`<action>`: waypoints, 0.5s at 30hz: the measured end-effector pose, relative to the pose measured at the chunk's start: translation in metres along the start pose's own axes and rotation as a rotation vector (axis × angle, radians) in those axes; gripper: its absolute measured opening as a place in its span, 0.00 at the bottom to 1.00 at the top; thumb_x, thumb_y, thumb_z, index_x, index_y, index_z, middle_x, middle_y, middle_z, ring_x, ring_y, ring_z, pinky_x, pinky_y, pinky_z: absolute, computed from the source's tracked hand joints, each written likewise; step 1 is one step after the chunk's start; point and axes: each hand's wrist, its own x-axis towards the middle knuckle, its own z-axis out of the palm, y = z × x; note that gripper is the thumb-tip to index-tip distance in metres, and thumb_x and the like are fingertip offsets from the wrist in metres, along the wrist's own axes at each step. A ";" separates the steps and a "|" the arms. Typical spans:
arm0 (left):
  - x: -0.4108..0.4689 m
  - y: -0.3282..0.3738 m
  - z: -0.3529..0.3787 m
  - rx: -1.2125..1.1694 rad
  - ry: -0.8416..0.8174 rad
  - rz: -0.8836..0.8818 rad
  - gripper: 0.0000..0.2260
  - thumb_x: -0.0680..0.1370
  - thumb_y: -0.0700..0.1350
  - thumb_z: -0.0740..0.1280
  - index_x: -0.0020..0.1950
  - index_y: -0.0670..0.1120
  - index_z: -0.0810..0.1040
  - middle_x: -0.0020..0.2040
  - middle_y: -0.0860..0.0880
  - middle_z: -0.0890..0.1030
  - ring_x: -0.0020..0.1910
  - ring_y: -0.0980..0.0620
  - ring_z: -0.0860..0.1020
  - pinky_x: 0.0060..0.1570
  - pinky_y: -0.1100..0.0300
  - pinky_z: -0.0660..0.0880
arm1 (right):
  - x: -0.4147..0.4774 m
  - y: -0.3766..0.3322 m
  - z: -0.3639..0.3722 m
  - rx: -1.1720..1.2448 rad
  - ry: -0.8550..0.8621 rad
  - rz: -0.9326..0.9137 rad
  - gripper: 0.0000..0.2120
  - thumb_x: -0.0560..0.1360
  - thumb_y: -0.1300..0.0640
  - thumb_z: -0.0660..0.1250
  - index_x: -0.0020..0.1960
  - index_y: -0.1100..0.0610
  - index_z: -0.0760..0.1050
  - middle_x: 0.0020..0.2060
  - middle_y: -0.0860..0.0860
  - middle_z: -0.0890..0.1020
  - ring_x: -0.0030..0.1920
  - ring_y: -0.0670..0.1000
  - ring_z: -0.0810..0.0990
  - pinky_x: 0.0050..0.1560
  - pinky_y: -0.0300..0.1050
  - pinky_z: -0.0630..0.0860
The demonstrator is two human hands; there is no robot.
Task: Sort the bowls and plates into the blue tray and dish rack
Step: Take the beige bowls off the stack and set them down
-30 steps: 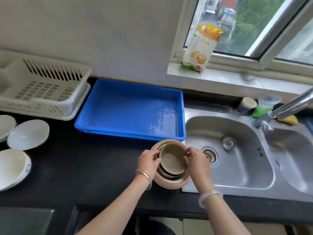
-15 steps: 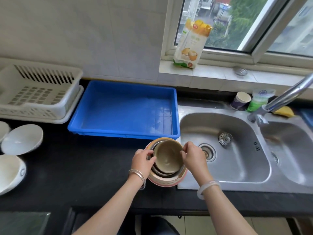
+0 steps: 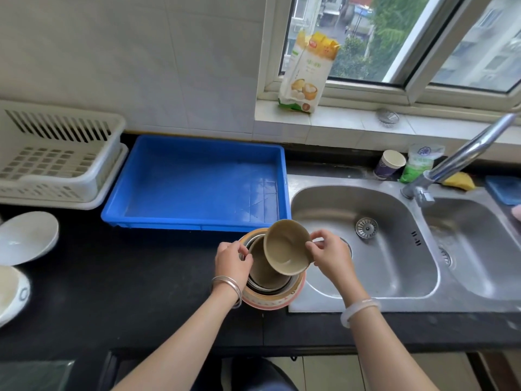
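**A:** Right hand (image 3: 332,256) pinches the tan bowl (image 3: 284,249) by its rim, tilted, just in front of the blue tray (image 3: 197,227).

**B:** Left hand (image 3: 232,262)?

**A:** Fingers curled round the rim of the stack of bowls (image 3: 270,299), on the worktop (image 3: 127,277) by the tray's near right corner. White plates (image 3: 26,237) lie off to the tray's near left; the dish rack (image 3: 56,162) sits just left of it.

No legible text, windowsill pkg (image 3: 307,71) carries print (too blurred to read), green packet (image 3: 419,163) logo unclear
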 end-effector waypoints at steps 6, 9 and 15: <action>0.004 0.006 -0.011 -0.075 -0.024 0.014 0.05 0.76 0.41 0.64 0.40 0.45 0.73 0.38 0.50 0.76 0.36 0.55 0.74 0.31 0.68 0.67 | -0.002 -0.009 -0.012 0.071 0.024 -0.039 0.07 0.74 0.59 0.67 0.49 0.50 0.80 0.29 0.41 0.81 0.30 0.42 0.81 0.38 0.45 0.79; 0.008 0.005 -0.026 -0.118 -0.004 -0.001 0.08 0.76 0.41 0.64 0.37 0.48 0.72 0.36 0.52 0.76 0.36 0.56 0.74 0.32 0.67 0.68 | -0.002 -0.019 -0.014 0.110 0.038 -0.072 0.07 0.73 0.60 0.67 0.47 0.49 0.80 0.30 0.43 0.83 0.28 0.40 0.80 0.32 0.39 0.75; 0.018 -0.020 -0.067 -0.283 0.060 -0.124 0.07 0.75 0.41 0.65 0.37 0.48 0.73 0.39 0.48 0.79 0.40 0.49 0.80 0.42 0.54 0.81 | 0.000 -0.051 0.000 0.215 0.034 -0.127 0.08 0.73 0.62 0.66 0.42 0.49 0.77 0.32 0.46 0.82 0.22 0.39 0.77 0.23 0.29 0.70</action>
